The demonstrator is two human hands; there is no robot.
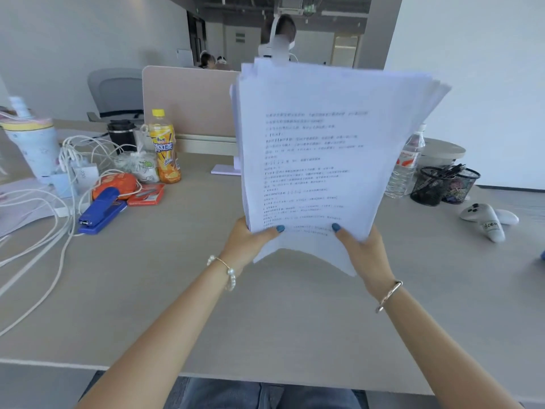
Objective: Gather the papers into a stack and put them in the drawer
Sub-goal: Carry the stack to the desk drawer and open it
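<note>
A stack of white printed papers [321,149] stands upright in the air above the desk, its top edges fanned and uneven. My left hand [247,240] grips its lower left corner, thumb on the front sheet. My right hand [362,246] grips the lower right corner the same way. The bottom edge of the stack bows upward between my two hands. No drawer is in view.
On the grey desk [182,290], at the left: a blue stapler [100,211], a red staple box [146,194], an orange drink bottle [163,149], white cables [44,237] and a cup [35,149]. At the right: a water bottle [405,166], mesh pen holders [442,185] and a white controller [483,221].
</note>
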